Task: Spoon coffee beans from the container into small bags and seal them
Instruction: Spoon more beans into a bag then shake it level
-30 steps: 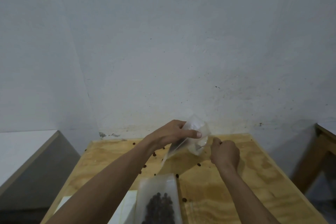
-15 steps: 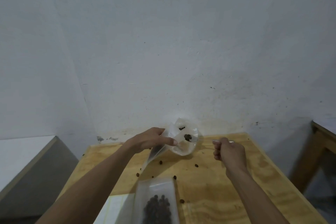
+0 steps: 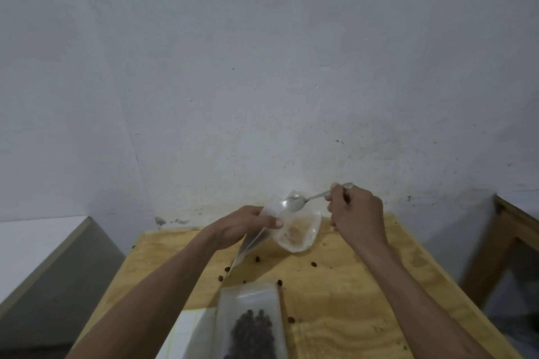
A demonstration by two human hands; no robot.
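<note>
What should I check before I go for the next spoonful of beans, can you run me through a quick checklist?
1. Small bag held open by the left hand: ok, thumb pinches its edge and the mouth gapes.
2. Spoon gripped by the right hand: ok, bowl sits at the bag's mouth.
3. Spoon emptied: ok, the bowl looks bare.
4. Beans inside the held bag: cannot tell, the plastic is too hazy.
5. Table free of strays: not ok, loose beans lie scattered below the bag.
6. Filled bag out of the way: ok, it lies flat near the front edge, apart from both hands.
</note>
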